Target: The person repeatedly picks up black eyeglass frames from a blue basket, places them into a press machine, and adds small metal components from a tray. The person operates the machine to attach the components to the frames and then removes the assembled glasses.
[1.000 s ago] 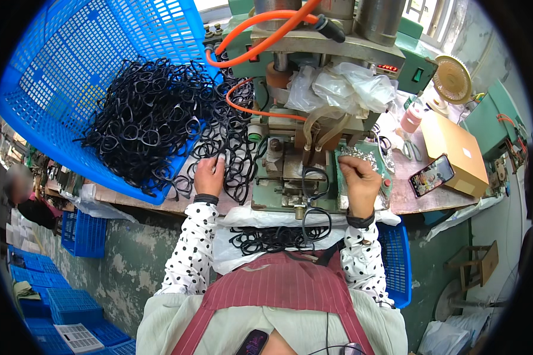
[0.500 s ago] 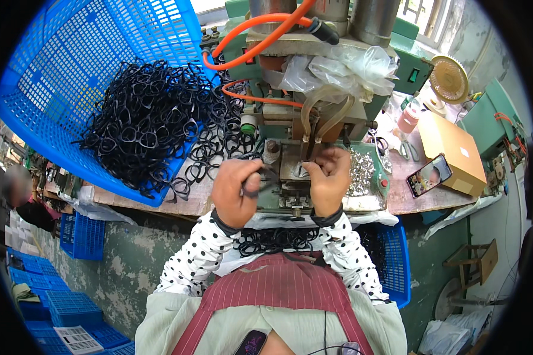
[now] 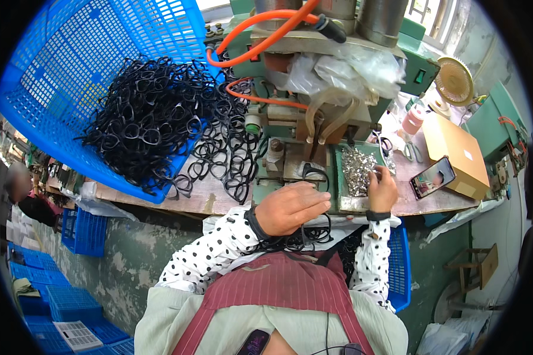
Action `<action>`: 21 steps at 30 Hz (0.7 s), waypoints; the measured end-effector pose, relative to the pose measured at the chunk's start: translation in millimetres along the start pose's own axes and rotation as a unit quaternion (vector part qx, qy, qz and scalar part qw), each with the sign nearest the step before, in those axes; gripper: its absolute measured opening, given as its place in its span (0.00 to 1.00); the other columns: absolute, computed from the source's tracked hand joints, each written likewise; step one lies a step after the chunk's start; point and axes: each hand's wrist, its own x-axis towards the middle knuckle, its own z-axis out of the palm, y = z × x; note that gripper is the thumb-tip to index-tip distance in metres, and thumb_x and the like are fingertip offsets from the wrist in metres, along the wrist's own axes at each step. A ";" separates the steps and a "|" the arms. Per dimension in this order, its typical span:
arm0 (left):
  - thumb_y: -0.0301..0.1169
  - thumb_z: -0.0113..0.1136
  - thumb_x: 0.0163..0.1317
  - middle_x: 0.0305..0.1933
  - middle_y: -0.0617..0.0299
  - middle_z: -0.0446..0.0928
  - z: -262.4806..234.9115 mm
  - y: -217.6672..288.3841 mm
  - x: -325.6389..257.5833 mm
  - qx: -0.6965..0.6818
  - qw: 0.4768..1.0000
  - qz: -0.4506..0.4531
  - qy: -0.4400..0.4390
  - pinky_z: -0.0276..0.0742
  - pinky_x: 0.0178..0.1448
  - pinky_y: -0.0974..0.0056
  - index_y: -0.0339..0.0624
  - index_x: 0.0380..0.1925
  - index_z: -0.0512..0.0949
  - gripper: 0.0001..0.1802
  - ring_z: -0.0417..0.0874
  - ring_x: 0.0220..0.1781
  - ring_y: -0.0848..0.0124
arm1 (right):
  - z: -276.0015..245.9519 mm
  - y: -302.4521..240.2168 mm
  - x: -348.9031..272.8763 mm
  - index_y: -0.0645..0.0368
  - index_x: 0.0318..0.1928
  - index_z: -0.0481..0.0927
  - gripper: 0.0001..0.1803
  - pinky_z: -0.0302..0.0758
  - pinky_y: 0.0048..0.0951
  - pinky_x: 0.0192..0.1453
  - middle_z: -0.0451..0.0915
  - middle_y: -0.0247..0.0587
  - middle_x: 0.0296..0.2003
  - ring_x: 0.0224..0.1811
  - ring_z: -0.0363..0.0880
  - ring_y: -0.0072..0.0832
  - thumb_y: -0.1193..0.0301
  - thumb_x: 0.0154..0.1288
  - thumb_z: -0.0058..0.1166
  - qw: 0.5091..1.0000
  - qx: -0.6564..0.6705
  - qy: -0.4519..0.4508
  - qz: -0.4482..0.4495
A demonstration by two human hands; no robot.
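Note:
My left hand (image 3: 291,209) is in front of the press, back uppermost, fingers pointing right and closed. From beyond its fingers rises a black glasses frame (image 3: 317,172), one rim showing just over the metal fixture (image 3: 296,161); the grip itself is hidden behind the hand. At the right, my right hand (image 3: 383,190) reaches over the near right part of a tray with small shiny metal parts (image 3: 356,171). Its thumb and fingertips are drawn together among the parts, and whatever they pinch is too small to make out. More black frames (image 3: 308,236) lie on my lap.
A large blue basket (image 3: 35,127) at the left spills a heap of black frames (image 3: 148,124) onto the table. Orange hoses (image 3: 260,23) hang from the press above the fixture. A propped phone (image 3: 432,177), a cardboard box (image 3: 456,154) and scissors (image 3: 413,152) are at the right.
My right hand has moved from the fixture rightward to the metal parts. My left hand has come down and to the right, in front of the fixture. The view has shifted slightly.

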 end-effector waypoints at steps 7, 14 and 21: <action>0.21 0.60 0.54 0.56 0.53 0.78 1.9 -0.2 -2.9 0.013 1.000 0.000 0.001 0.77 0.59 0.52 0.39 0.51 0.78 0.21 0.81 0.52 0.57 | 10.5 0.7 -16.0 0.56 0.34 0.79 0.10 0.74 0.44 0.36 0.81 0.43 0.32 0.31 0.79 0.43 0.66 0.57 0.64 0.997 -0.064 -0.013 -0.033; 0.23 0.62 0.52 0.55 0.55 0.77 -7.3 13.8 -12.8 0.072 0.997 -0.019 0.030 0.75 0.54 0.52 0.41 0.50 0.77 0.22 0.80 0.47 0.56 | 13.3 4.6 -11.0 0.57 0.33 0.81 0.03 0.76 0.33 0.33 0.82 0.42 0.25 0.27 0.81 0.34 0.72 0.60 0.59 0.979 0.187 0.035 0.067; 0.23 0.60 0.51 0.39 0.57 0.77 -29.8 -80.4 -85.1 0.290 0.873 -0.374 0.115 0.72 0.46 0.56 0.46 0.34 0.81 0.10 0.76 0.45 0.58 | 10.8 6.3 -16.3 0.56 0.36 0.81 0.04 0.77 0.35 0.34 0.83 0.41 0.26 0.28 0.83 0.34 0.71 0.62 0.58 0.986 0.139 0.054 0.078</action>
